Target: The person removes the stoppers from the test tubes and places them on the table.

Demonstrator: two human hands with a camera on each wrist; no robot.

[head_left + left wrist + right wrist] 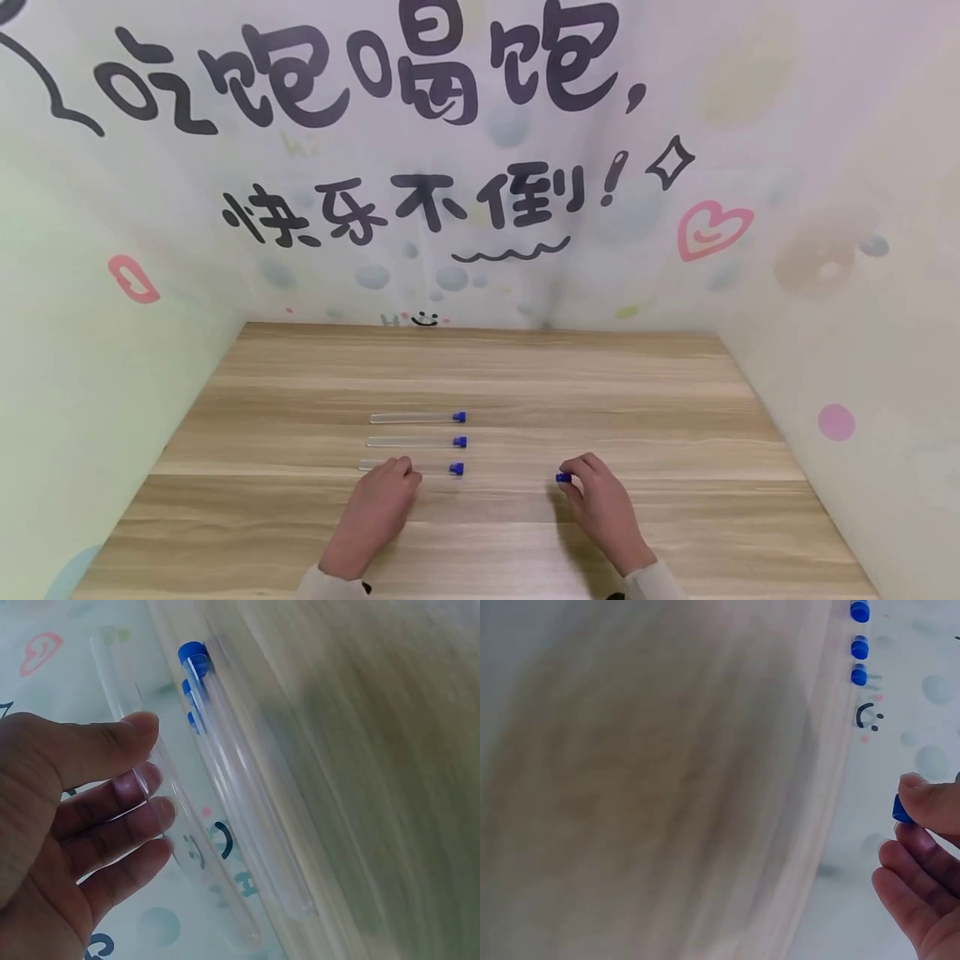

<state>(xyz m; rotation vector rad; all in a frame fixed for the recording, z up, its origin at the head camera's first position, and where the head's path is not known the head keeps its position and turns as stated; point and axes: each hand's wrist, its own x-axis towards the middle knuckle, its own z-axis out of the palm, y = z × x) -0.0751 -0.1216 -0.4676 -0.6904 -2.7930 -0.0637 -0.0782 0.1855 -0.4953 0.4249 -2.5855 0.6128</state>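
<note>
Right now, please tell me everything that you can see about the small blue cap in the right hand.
The blue cap is a small, solid blue piece, plastic by its look, short and roughly cylindrical. It is not on any tube. The right hand pinches it at the fingertips, thumb on one side, low over the wooden table; whether it touches the wood cannot be told. It sits to the right of three clear tubes, well apart from them. Each of those has its own blue cap.

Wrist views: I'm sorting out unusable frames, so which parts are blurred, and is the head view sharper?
Left wrist: the table is smeared, the tubes soft. Right wrist: the wood is a blur, the blue cap readable. Head view: sharp, evenly lit, walls bowed.
</note>
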